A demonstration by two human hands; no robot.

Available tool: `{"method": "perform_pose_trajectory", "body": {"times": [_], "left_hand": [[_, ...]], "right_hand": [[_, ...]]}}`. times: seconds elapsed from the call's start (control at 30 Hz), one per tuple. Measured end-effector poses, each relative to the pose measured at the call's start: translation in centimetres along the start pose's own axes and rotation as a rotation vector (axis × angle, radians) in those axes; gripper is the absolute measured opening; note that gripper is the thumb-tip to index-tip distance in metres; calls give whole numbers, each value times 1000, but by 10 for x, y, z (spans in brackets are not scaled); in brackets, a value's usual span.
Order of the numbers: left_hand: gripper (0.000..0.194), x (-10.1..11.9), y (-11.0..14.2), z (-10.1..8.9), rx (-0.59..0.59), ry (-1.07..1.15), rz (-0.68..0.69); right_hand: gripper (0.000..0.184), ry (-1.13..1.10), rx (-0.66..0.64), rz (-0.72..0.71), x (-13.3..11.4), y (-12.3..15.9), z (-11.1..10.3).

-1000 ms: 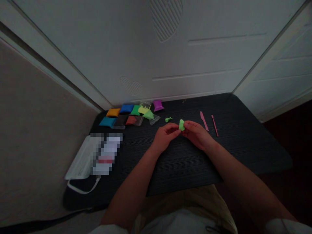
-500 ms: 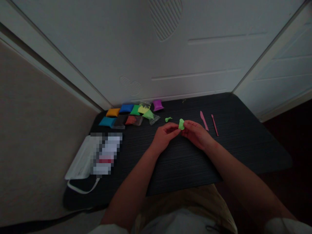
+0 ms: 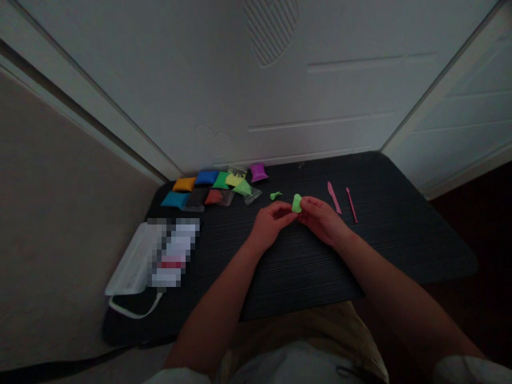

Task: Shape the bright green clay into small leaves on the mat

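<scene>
A light green lump of modelling clay point(image 3: 296, 204) is pinched between my two hands over the middle of the dark table. My left hand point(image 3: 271, 221) grips its lower left side with thumb and fingers. On the right side, the fingertips of my right hand point(image 3: 320, 217) press against it. A smaller scrap of green clay point(image 3: 276, 196) lies on the table just beyond my left hand. To the right of my hands rest a pink plastic knife point(image 3: 334, 197) and a thin pink modelling stick point(image 3: 351, 205).
Several coloured clay packets, such as an orange one point(image 3: 184, 184) and a purple one point(image 3: 258, 172), lie at the back left. A white plastic case point(image 3: 130, 261) and a blurred-out phone point(image 3: 174, 256) with a white cable point(image 3: 136, 315) sit at the left. A white panel point(image 3: 320, 96) stands behind the table point(image 3: 304, 277).
My hands keep hold of the green clay in nearly the same spot. The clay's outline shifts slightly between my fingers, and the whole view drifts a little.
</scene>
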State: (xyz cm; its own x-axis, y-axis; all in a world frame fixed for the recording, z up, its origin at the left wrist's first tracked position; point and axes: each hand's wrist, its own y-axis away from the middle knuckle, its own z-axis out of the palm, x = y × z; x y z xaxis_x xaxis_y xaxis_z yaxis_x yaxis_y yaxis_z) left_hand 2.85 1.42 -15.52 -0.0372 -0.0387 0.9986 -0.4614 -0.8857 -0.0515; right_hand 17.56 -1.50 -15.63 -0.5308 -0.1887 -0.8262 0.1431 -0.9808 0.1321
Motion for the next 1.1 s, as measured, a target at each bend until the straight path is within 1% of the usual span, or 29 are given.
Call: {"method": "perform_pose_trajectory", "body": {"times": [0.1, 0.17, 0.23, 0.3, 0.37, 0.43, 0.5, 0.57, 0.63, 0.7, 0.77, 0.8, 0.9, 1.1], "left_hand": [[17, -1, -1, -1, 9, -8, 14], [23, -1, -2, -2, 40, 54, 8], [29, -1, -3, -3, 73, 135, -27], [25, 0, -4, -4, 73, 199, -85], [23, -1, -5, -6, 57, 250, -129], [23, -1, -5, -7, 63, 256, -128], [21, -2, -5, -9, 102, 190, -97], [20, -1, -5, -10, 144, 85, -63], [21, 1, -4, -11, 178, -15, -21], [22, 3, -2, -9, 199, -104, 25], [22, 4, 0, -7, 208, -172, 61], [22, 5, 1, -5, 207, -203, 78], [21, 4, 4, -1, 200, -324, 140], [21, 1, 6, 1, 238, -612, 287]], "right_hand": [[9, 54, -3, -23, 1, -1, 0], [10, 166, 32, -108, 0, 1, 0], [12, 382, 88, -254, -3, 3, 1], [14, 674, 105, -404, -5, 7, 1], [17, 934, 54, -506, -7, 9, 2], [21, 1073, -19, -571, -7, 11, 2], [24, 1117, -67, -607, -7, 11, 2], [26, 1116, -76, -615, -6, 11, 3], [28, 1084, -38, -590, -6, 12, 4], [29, 1035, 49, -555, -5, 12, 5], [26, 1008, 122, -527, -5, 12, 6], [22, 1013, 139, -519, -5, 11, 6], [13, 1057, 145, -509, -4, 9, 6], [12, 1126, 167, -523, -2, 8, 5]]}}
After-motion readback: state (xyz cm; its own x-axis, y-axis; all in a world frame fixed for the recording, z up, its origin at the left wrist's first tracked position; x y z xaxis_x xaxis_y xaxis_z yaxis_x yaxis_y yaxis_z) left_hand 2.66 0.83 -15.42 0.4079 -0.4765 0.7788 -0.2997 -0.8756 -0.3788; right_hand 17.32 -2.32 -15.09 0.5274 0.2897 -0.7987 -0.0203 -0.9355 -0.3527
